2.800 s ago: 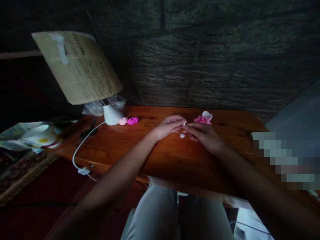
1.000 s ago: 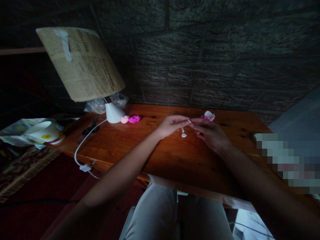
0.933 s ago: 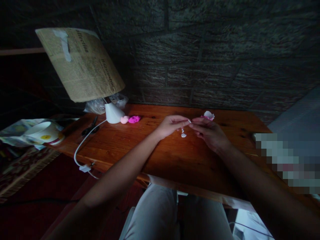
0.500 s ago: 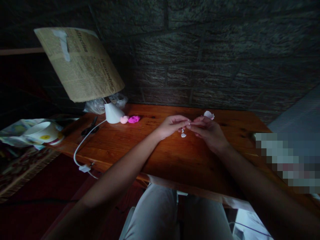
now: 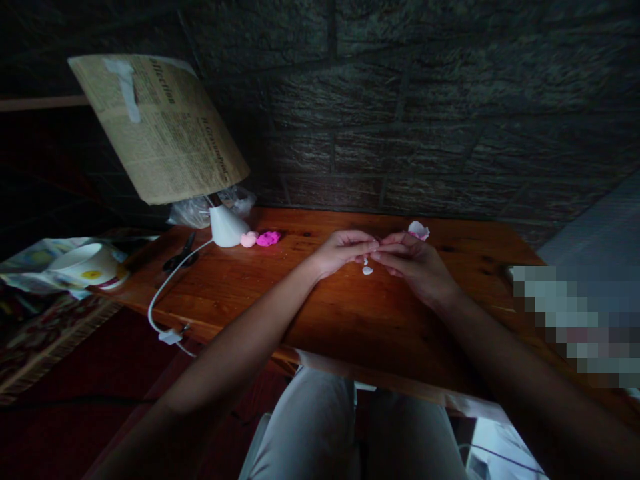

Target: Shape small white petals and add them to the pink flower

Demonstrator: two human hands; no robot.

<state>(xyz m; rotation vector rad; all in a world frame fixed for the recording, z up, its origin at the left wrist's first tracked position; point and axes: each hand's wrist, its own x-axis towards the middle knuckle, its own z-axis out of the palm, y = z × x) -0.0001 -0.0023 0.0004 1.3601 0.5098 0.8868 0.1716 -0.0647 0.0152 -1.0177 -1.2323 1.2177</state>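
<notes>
My left hand (image 5: 345, 253) and my right hand (image 5: 410, 263) meet fingertip to fingertip over the wooden table. Both are closed in a pinch on a small white piece of modelling clay, now almost wholly covered by the fingers. Just below the fingertips, two white clay bits lie on the table: a larger flat one (image 5: 367, 271) and a tiny one (image 5: 365, 261). Behind my right hand sits a white and pink clay piece (image 5: 419, 231), partly hidden by the fingers.
A lamp (image 5: 227, 225) with a newsprint shade stands at the left on the wooden table (image 5: 330, 320). Beside its base are a pale pink lump (image 5: 249, 239) and a bright pink lump (image 5: 269, 239) of clay. Scissors (image 5: 180, 257), a white cord and a white cup (image 5: 87, 265) are farther left.
The tiny white bit has appeared on the table since the oldest frame. The white piece showed between my fingertips a second ago and is now covered. My hands have shifted slightly right.
</notes>
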